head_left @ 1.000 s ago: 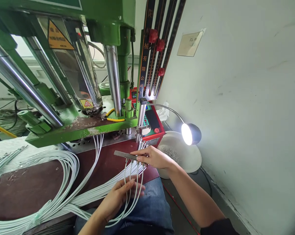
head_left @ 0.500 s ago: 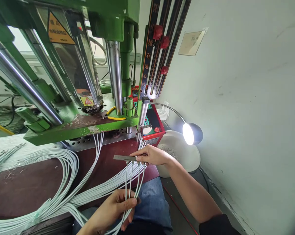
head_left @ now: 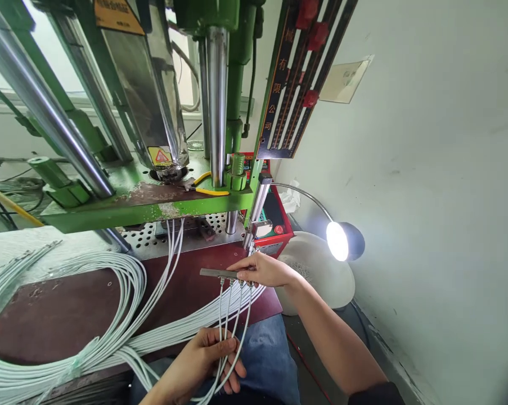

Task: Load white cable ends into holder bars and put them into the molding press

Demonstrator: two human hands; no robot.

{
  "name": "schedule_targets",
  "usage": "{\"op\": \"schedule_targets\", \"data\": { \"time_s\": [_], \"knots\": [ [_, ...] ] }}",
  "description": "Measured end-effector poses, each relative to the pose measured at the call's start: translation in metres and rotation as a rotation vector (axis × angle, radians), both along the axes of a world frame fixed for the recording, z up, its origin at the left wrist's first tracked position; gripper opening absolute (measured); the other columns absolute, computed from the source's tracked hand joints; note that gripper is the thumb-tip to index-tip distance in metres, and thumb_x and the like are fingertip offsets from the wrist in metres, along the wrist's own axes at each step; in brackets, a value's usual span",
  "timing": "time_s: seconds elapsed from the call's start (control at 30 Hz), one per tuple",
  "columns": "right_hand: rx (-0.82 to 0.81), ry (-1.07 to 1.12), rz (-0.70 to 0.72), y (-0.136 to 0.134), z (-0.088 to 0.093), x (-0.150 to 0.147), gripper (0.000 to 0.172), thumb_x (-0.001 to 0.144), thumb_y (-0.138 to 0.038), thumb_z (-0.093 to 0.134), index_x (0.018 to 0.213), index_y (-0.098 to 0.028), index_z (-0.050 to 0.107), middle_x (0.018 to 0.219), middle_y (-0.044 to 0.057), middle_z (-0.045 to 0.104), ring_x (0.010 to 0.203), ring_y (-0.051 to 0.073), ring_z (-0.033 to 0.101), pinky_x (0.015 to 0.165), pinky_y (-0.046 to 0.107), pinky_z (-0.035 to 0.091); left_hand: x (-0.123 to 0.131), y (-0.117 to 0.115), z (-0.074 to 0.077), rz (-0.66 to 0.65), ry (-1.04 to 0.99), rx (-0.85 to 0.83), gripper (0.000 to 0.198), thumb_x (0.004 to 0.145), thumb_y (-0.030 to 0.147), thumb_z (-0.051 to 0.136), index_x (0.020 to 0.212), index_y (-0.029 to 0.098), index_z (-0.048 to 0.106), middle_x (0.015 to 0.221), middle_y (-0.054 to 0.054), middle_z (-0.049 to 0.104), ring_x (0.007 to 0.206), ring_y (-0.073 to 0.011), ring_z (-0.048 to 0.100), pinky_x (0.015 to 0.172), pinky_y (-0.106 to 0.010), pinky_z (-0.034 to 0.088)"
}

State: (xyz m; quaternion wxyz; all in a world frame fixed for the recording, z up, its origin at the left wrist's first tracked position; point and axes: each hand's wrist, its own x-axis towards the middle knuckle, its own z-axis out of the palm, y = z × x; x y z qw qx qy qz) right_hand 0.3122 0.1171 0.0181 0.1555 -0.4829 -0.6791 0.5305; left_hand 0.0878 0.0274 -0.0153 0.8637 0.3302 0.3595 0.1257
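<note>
My right hand (head_left: 269, 271) pinches the right end of a flat metal bar (head_left: 211, 273) between thumb and fingers. Several white cables (head_left: 221, 306) hang from the bar's underside, their metal end fittings lined up along it. Lower down, my left hand (head_left: 207, 354) has these cables gathered between its thumb and fingers, the lower fingers partly spread behind them. Beneath the bar, a thick bundle of similar white cables (head_left: 173, 332) runs across the dark red work surface (head_left: 194, 270).
A green press (head_left: 152, 211) stands ahead, with yellow-handled cutters (head_left: 211, 192) on its plate and cables emerging below. A coil of white cables (head_left: 129, 275) lies left. At right are a lit lamp (head_left: 337, 241), a red control box (head_left: 279, 239), a white tub (head_left: 338, 281) and the wall.
The view has shifted, so the press appears farther right and higher. Both hands keep their holds on the bar and cables; the left hand's lower fingers have spread slightly.
</note>
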Motion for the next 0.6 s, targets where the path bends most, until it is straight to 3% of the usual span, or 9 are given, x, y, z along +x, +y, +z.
{"op": "schedule_targets", "data": {
  "time_s": [0.07, 0.17, 0.27, 0.37, 0.5, 0.6],
  "knots": [
    [0.011, -0.032, 0.014, 0.008, -0.008, -0.010, 0.041, 0.080, -0.024, 0.062, 0.120, -0.017, 0.070, 0.076, -0.001, 0.068, 0.060, 0.009, 0.055, 0.053, 0.018, 0.044, -0.002, 0.002, -0.004, 0.049, 0.039, 0.051, 0.034, 0.070, 0.049, 0.073, 0.069, 0.016, 0.063, 0.069, -0.008, 0.072, 0.052, -0.0173, 0.063, 0.053, -0.027, 0.046],
    [0.118, -0.173, 0.019, 0.023, -0.021, -0.030, 0.039, 0.076, -0.019, 0.062, 0.114, -0.017, 0.072, 0.077, -0.002, 0.069, 0.063, 0.009, 0.057, 0.056, 0.018, 0.042, -0.013, 0.011, -0.003, 0.154, 0.213, 0.273, 0.028, 0.071, 0.046, 0.072, 0.069, 0.018, 0.066, 0.065, -0.003, 0.069, 0.060, -0.0188, 0.063, 0.059, -0.028, 0.046],
    [0.272, -0.383, 0.018, 0.033, -0.030, -0.052, 0.037, 0.076, -0.018, 0.059, 0.111, -0.018, 0.071, 0.083, 0.000, 0.071, 0.070, 0.012, 0.062, 0.063, 0.020, 0.044, -0.028, 0.023, 0.010, 0.237, 0.381, 0.472, 0.025, 0.072, 0.043, 0.071, 0.068, 0.019, 0.069, 0.064, -0.003, 0.069, 0.061, -0.0199, 0.063, 0.058, -0.028, 0.045],
    [0.357, -0.497, 0.028, 0.038, -0.034, -0.071, 0.030, 0.078, -0.021, 0.057, 0.106, -0.019, 0.071, 0.093, 0.004, 0.072, 0.084, 0.018, 0.065, 0.075, 0.026, 0.046, -0.044, 0.042, 0.030, 0.383, 0.423, 0.553, 0.027, 0.072, 0.046, 0.069, 0.074, 0.019, 0.071, 0.069, -0.005, 0.071, 0.060, -0.0201, 0.064, 0.057, -0.028, 0.046],
    [0.430, -0.576, 0.050, 0.033, -0.038, -0.088, 0.028, 0.082, -0.021, 0.053, 0.105, -0.015, 0.068, 0.107, 0.013, 0.068, 0.105, 0.025, 0.059, 0.088, 0.034, 0.045, -0.058, 0.089, 0.045, 0.688, 0.490, 0.668, 0.032, 0.073, 0.048, 0.070, 0.082, 0.018, 0.071, 0.075, -0.006, 0.072, 0.070, -0.0209, 0.065, 0.067, -0.029, 0.049],
    [0.523, -0.663, 0.099, 0.028, -0.040, -0.091, 0.025, 0.084, -0.020, 0.051, 0.100, -0.014, 0.069, 0.107, 0.014, 0.065, 0.108, 0.026, 0.055, 0.090, 0.034, 0.046, -0.058, 0.140, 0.036, 0.949, 0.518, 0.644, 0.037, 0.067, 0.041, 0.079, 0.094, 0.019, 0.067, 0.090, -0.004, 0.072, 0.089, -0.0202, 0.065, 0.077, -0.027, 0.048]
  ]
}}
